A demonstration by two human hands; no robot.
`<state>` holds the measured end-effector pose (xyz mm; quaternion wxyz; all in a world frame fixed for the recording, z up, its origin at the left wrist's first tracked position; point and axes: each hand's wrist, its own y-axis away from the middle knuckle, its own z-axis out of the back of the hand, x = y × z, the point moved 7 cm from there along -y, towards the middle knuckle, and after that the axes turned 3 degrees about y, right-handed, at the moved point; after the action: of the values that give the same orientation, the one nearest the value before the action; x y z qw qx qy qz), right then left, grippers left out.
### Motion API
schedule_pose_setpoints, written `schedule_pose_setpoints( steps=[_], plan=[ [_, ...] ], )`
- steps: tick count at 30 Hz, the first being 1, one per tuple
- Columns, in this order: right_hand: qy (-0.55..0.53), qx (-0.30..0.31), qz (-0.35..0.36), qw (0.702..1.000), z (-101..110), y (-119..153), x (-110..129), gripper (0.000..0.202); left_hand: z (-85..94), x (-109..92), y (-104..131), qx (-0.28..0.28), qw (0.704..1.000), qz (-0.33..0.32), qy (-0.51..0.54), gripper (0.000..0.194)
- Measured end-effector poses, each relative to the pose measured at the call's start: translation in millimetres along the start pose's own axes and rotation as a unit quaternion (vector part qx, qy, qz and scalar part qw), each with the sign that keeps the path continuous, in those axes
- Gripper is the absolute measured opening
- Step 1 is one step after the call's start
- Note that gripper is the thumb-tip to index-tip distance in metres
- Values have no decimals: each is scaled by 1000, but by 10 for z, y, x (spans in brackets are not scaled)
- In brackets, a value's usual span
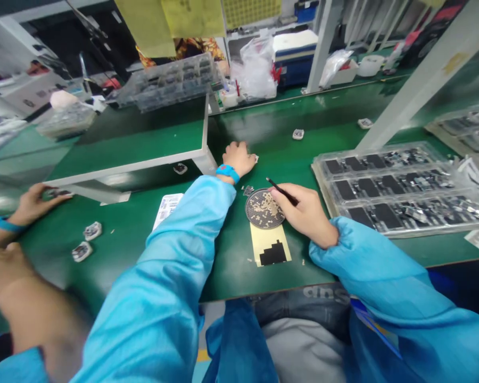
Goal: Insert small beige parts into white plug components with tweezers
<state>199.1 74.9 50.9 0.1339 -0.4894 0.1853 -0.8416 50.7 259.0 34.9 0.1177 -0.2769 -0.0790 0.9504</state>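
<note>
My left hand [238,158], with a blue wrist band, reaches forward on the green bench. Its fingers are curled, and a small whitish edge shows by the thumb; what it belongs to is hidden. A slim black pen-like tool [281,191] is gripped in my right hand [307,213], its thin end pointing up and left. Beneath those fingers lies a round grey perforated dish [252,217] scattered with many tiny beige pieces [265,207]. A yellow backing sheet [259,242] with black stickers [273,254] extends from under the dish toward me.
Clear trays [323,183] of black and metallic parts stand at right. Small white devices [298,134] lie along the bench. At left, a co-worker's hand [34,205] holds a small device near a raised shelf [143,130]. A white post [407,90] slants across the right side.
</note>
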Motion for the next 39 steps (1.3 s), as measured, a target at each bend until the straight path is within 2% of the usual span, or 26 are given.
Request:
schedule_pose_setpoints(
  steps=[2,5,7,9,11,13,15,18,21,23,25,27,30,33,36,39],
  plan=[
    [6,-3,-6,1000,9,-1,-6,23,-254,-259,-214,10,999,-31,-37,50],
    [-3,8,-11,1000,6,-7,-7,27,-741,-691,-517,83,990,-109,-40,57],
    [-22,10,-7,1000,16,-11,16,30,-1010,-872,-747,122,982,-138,-42,67],
    [-29,8,-4,1000,37,-12,45,35,-1205,-934,-979,148,978,-143,-39,77],
    [-27,4,-9,1000,61,-9,58,38,-1322,-914,-1157,167,976,-139,-31,78],
    [-25,0,-31,999,78,-3,38,40,-1351,-856,-1235,171,975,-142,-24,66],
    [-38,2,-69,997,71,7,-16,42,-1293,-781,-1196,166,975,-148,-21,54],
    [-112,39,-147,982,-28,34,-128,45,-1026,-680,-928,142,975,-169,2,52],
    [-225,96,-226,943,-179,76,-199,43,-564,-601,-440,88,970,-212,76,55],
    [-279,138,-250,917,-257,99,-189,47,-225,-505,-33,52,964,-224,135,54],
    [-300,175,-249,904,-292,117,-156,48,75,-356,390,26,959,-200,197,53],
    [-290,195,-241,905,-293,136,-140,46,296,-163,794,18,957,-140,254,50],
    [-231,215,-220,923,-286,173,-144,40,409,96,1325,84,938,-23,337,47],
    [-146,243,-166,945,-301,210,-130,31,393,193,1701,178,908,31,378,45],
    [-75,281,-107,951,-338,257,-99,25,367,242,1853,202,896,57,390,41],
    [-55,322,-85,941,-387,316,-67,24,290,236,1897,210,870,76,440,42]
  ],
)
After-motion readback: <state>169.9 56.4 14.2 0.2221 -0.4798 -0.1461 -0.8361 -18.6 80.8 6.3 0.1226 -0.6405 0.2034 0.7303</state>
